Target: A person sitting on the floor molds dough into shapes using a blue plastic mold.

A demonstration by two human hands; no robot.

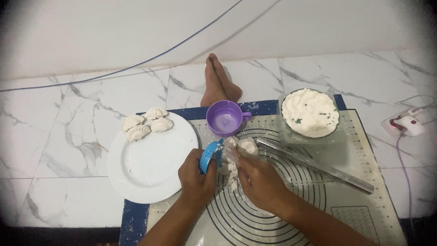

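My left hand (pixel 195 176) grips a blue hinged dumpling press (pixel 209 155), held closed on edge over the baking mat (pixel 364 191). My right hand (pixel 258 181) pinches white dough scraps (pixel 229 160) at the press's right side. A lump of dough (pixel 248 146) lies just beyond my fingers. Small dough bits (pixel 233 183) lie on the mat between my hands.
A white plate (pixel 150 168) at left carries several shell-shaped dumplings (pixel 146 125). A purple cup (pixel 224 118) of water stands behind the press. A bowl of white filling (pixel 310 113) sits back right, a rolling pin (pixel 314 164) beside it. A bare foot (pixel 217 82) rests on the marble floor.
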